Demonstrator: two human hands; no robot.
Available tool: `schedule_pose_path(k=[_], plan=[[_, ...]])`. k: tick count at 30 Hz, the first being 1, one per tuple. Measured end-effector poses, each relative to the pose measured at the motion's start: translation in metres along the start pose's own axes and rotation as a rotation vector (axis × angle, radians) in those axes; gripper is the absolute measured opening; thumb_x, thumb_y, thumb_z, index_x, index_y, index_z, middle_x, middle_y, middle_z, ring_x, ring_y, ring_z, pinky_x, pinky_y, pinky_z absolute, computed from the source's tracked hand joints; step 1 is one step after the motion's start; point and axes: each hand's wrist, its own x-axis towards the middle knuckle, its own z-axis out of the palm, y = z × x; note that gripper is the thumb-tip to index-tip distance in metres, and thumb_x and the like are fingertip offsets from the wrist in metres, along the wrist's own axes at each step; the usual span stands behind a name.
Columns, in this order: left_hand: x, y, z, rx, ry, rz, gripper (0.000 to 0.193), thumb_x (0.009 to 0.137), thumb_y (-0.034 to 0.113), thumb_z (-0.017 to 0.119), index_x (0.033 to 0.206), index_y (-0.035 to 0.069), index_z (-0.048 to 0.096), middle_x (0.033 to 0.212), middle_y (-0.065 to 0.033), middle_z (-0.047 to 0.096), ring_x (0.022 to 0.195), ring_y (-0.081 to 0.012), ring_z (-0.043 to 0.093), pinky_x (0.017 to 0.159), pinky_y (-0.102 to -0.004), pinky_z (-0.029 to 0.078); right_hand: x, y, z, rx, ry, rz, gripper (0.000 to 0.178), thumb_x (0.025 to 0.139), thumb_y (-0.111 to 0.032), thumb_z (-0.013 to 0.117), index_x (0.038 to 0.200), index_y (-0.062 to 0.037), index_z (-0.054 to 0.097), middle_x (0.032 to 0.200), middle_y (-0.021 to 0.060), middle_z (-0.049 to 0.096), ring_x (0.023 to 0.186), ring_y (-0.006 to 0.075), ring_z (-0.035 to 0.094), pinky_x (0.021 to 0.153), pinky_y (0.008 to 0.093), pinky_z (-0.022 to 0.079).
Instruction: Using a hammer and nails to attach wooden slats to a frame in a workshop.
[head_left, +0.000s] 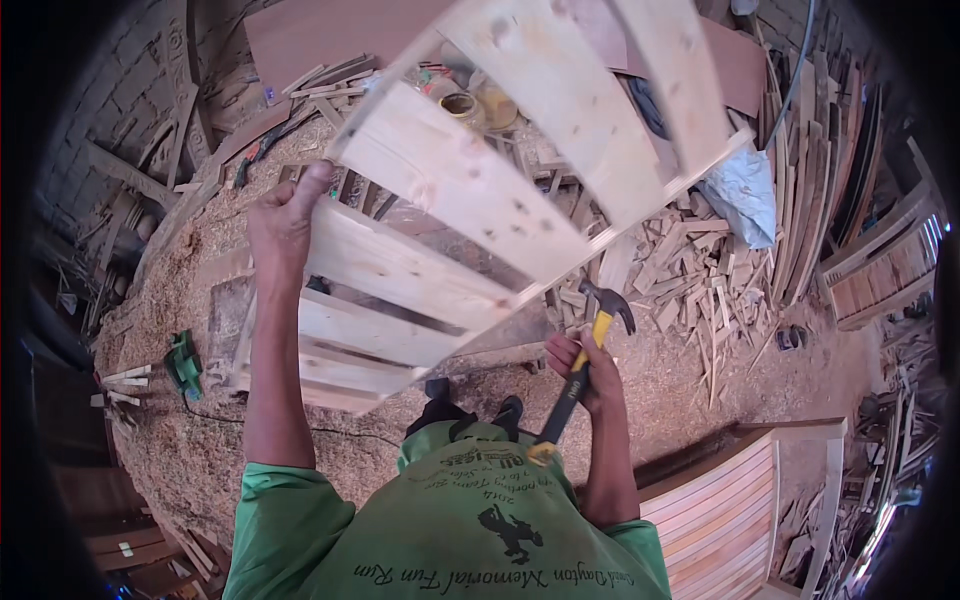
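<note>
My left hand (283, 220) is closed around the left edge of a slatted panel (455, 180) of pale, knotty wood. The panel is tilted up in front of me, with several wide slats joined to a thin rail along its near right side. In my right hand (592, 372) is a claw hammer (563, 408) with a black and yellow handle, gripped partway along it. Its dark metal head points away from me, just beside the panel's rail and apart from it. Part of the panel is blurred.
Sawdust and shavings cover the floor (180, 290). Wood offcuts (690, 265) lie heaped beyond the hammer, below a whitish sack (742, 190). A green power tool (184, 365) with a cord rests at left. A slatted wooden piece (720, 500) stands at lower right; boards (815, 170) lean at right.
</note>
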Motion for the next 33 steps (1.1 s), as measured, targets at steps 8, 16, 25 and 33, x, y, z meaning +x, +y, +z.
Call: schedule_pose_path(k=[8, 16, 25, 33], plan=[[-0.024, 0.039, 0.043, -0.458, 0.187, -0.042, 0.064, 0.087, 0.067, 0.075, 0.061, 0.011, 0.057, 0.065, 0.004, 0.049, 0.062, -0.0099, 0.041, 0.056, -0.0308, 0.034, 0.016, -0.055, 0.057, -0.048, 0.036, -0.56, 0.049, 0.108, -0.043, 0.056, 0.14, -0.0061, 0.051, 0.105, 0.0046, 0.064, 0.088, 0.0141, 0.064, 0.08, 0.0307, 0.055], [-0.06, -0.039, 0.122, -0.623, 0.199, -0.066, 0.064, 0.102, 0.061, 0.058, 0.105, -0.002, 0.068, 0.097, -0.0073, 0.064, 0.092, -0.0158, 0.055, 0.086, -0.031, 0.046, -0.025, -0.13, 0.094, -0.348, 0.289, -0.987, 0.031, 0.104, -0.034, 0.068, 0.113, -0.0057, 0.059, 0.085, -0.0022, 0.056, 0.075, 0.0084, 0.054, 0.067, 0.0257, 0.045], [-0.144, -0.14, 0.188, -0.933, -0.315, -0.946, 0.102, 0.1, 0.081, 0.026, 0.159, -0.002, 0.029, 0.157, -0.0225, 0.043, 0.143, -0.0344, 0.047, 0.119, -0.0476, 0.036, -0.033, -0.127, 0.133, -0.878, 0.244, -1.131, 0.029, 0.097, -0.017, 0.076, 0.119, 0.0015, 0.069, 0.107, 0.0079, 0.071, 0.096, 0.0152, 0.063, 0.087, 0.0316, 0.05], [-0.156, -0.226, 0.186, -0.736, -0.582, -1.113, 0.087, 0.101, 0.07, 0.045, 0.16, 0.008, 0.033, 0.153, -0.0199, 0.048, 0.138, -0.0371, 0.051, 0.112, -0.0493, 0.044, 0.018, -0.088, 0.157, -1.88, 0.223, -1.359, 0.032, 0.078, -0.017, 0.085, 0.106, -0.0085, 0.074, 0.087, 0.0045, 0.062, 0.081, 0.025, 0.059, 0.076, 0.0387, 0.041]])
